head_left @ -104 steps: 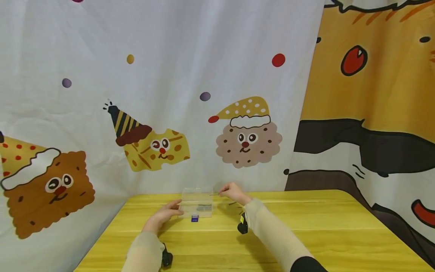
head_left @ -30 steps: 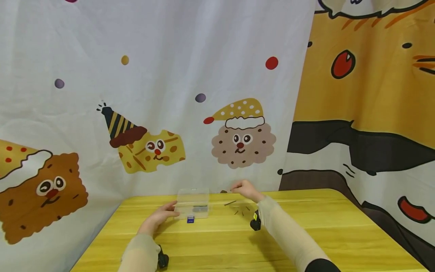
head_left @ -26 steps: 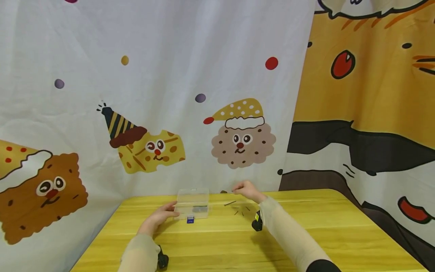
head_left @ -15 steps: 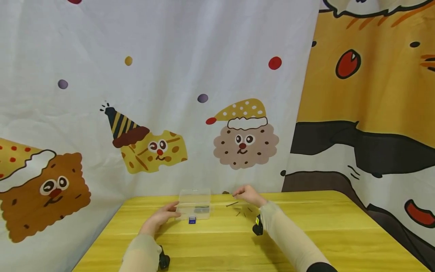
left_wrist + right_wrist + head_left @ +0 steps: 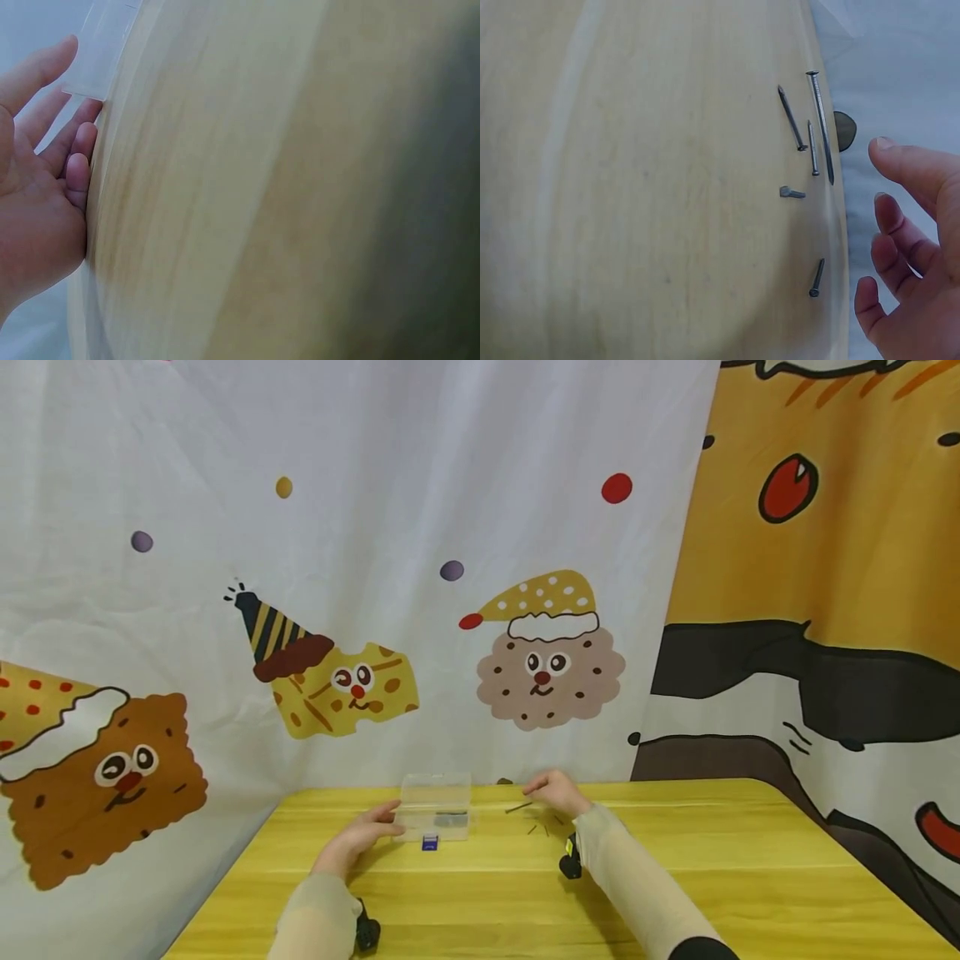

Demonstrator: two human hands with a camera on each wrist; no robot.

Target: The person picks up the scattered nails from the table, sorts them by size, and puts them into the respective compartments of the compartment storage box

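Right wrist: slim metal nails (image 5: 813,150) on grained wood (image 5: 667,180).

Legible inscriptions: none. Item one: blue label (image 5: 430,842), at the front edge of the clear box (image 5: 455,832); pale marks, too small to read. Item two: yellow patch (image 5: 569,847), on the black wrist device (image 5: 571,866) right of the clear box and nearer the camera; markings, if any, too small to read.

A lane opens between box (image 5: 420,817) and nails (image 5: 822,127), the curtain (image 5: 375,510) blocking behind.
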